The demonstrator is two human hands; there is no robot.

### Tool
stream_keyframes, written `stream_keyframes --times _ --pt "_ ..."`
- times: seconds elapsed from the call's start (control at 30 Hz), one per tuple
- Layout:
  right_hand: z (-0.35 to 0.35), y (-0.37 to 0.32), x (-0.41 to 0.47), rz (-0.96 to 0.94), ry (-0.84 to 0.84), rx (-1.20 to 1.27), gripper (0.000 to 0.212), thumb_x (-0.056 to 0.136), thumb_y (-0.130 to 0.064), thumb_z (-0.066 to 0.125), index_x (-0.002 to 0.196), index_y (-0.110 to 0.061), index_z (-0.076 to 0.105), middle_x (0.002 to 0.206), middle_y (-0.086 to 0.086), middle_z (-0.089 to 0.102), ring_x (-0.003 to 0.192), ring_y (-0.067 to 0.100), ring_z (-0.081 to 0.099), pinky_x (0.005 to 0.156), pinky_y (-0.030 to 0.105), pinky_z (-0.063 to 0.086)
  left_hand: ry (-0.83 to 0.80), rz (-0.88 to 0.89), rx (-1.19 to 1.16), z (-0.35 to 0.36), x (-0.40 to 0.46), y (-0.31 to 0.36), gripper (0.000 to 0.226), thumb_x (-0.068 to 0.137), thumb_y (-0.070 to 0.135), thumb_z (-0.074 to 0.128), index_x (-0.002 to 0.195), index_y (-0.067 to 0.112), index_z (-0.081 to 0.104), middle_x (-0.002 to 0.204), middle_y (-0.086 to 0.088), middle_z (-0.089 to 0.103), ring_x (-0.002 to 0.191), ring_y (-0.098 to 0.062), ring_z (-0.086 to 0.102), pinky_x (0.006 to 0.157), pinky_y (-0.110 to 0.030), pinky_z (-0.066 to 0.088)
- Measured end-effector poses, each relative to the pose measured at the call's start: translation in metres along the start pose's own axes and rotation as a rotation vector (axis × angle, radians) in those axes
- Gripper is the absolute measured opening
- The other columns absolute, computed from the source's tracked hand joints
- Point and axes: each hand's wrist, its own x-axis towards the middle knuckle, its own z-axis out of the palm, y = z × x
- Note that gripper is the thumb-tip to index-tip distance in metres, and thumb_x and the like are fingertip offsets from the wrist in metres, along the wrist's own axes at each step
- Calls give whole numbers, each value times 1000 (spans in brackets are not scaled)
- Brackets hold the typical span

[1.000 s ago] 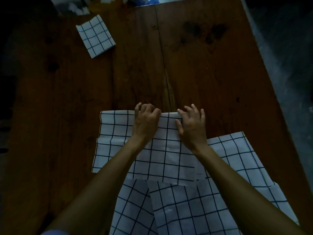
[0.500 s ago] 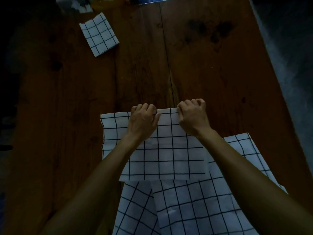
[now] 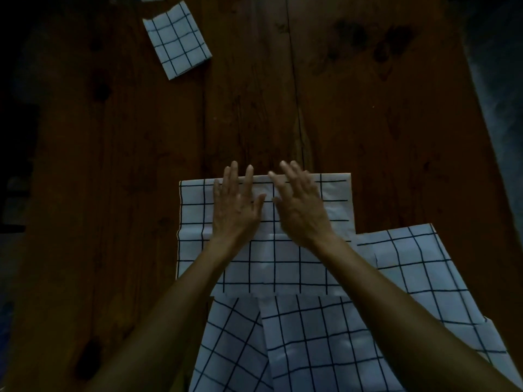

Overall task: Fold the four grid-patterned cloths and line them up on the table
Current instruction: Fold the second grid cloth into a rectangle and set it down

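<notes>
A white cloth with a black grid (image 3: 283, 267) lies folded in half at the near middle of the dark wooden table (image 3: 368, 123). My left hand (image 3: 235, 205) and my right hand (image 3: 300, 205) rest flat on its far half, side by side, fingers spread and reaching its far edge. Neither hand holds anything. Under this cloth, toward me, lie more unfolded grid cloths (image 3: 325, 340), overlapping and running off the table's near edge. One small folded grid cloth (image 3: 177, 41) sits at the far left, turned at a slant.
The table's right edge runs diagonally, with grey floor (image 3: 498, 89) beyond it. A long crack (image 3: 294, 89) runs down the tabletop's middle. Bare wood lies between the small folded cloth and my hands. The scene is dim.
My hands were curled on the cloth's far edge. They have let go and now lie flat with fingers spread, and the folded cloth lies squarer on the table.
</notes>
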Motion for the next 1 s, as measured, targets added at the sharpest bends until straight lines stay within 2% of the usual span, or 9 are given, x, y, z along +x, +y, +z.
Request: stream_keyframes --times 0.1,0.2,0.37,0.43,0.53,0.7,0.83,0.93,1.0 --pt "8 -4 -5 61 -144 -53 59 99 -47 20 150 -19 19 159 13 11 148 26 3 120 43 2 -76 -90 35 4 -6 -12 71 90 65 5 149 30 -13 155 -4 -26 142 -17 -25 114 -38 -18" --pt "4 12 -10 127 -156 -139 62 97 -53 11 151 -22 10 160 10 1 147 25 -5 118 45 -5 -88 -149 70 1 -9 -26 70 91 64 11 146 32 -17 152 -1 -32 141 -17 -29 112 -39 -20" --pt "-3 20 -6 181 -107 -134 62 98 -53 16 150 -20 14 159 8 4 147 24 -5 118 46 -6 -54 -185 57 -8 -10 -29 72 91 62 12 149 27 -12 156 -6 -24 143 -21 -23 114 -44 -16" --pt "0 7 -1 89 -70 -108 55 99 -41 25 149 -17 22 159 10 10 148 25 0 118 49 -1 16 -78 61 -7 -10 -17 68 95 56 16 151 23 -5 158 -10 -15 145 -24 -15 116 -45 -11" --pt "12 -23 10 -59 -125 -90 57 95 -33 25 149 -13 22 158 13 14 147 27 3 118 47 -2 -23 -28 0 0 -5 1 63 97 50 17 150 25 -7 158 -8 -15 146 -22 -15 118 -45 -6" --pt "6 8 -10 142 -166 -129 61 98 -48 10 152 -19 7 159 6 -3 147 22 -9 119 41 -7 -52 -180 39 -3 -17 -38 68 93 59 11 150 27 -10 157 -1 -22 144 -15 -22 115 -37 -15" --pt "-9 40 -31 270 -140 -132 66 96 -54 12 151 -19 3 160 7 -5 147 22 -11 119 43 -7 -92 -301 117 -14 -22 -64 73 91 64 10 150 25 -8 158 -4 -16 145 -19 -17 115 -45 -13" --pt "-10 24 -23 278 -73 -138 62 98 -47 20 150 -15 14 159 8 1 147 25 -8 117 47 -9 7 -256 114 -19 -20 -48 71 94 58 18 151 19 1 159 -9 -8 146 -22 -12 114 -43 -14" --pt "-5 2 -13 174 -45 -135 56 98 -34 26 149 -12 20 159 9 7 148 27 -2 118 48 -6 59 -138 106 -16 -17 -29 66 96 48 22 151 15 4 159 -10 -6 146 -22 -10 115 -41 -14"
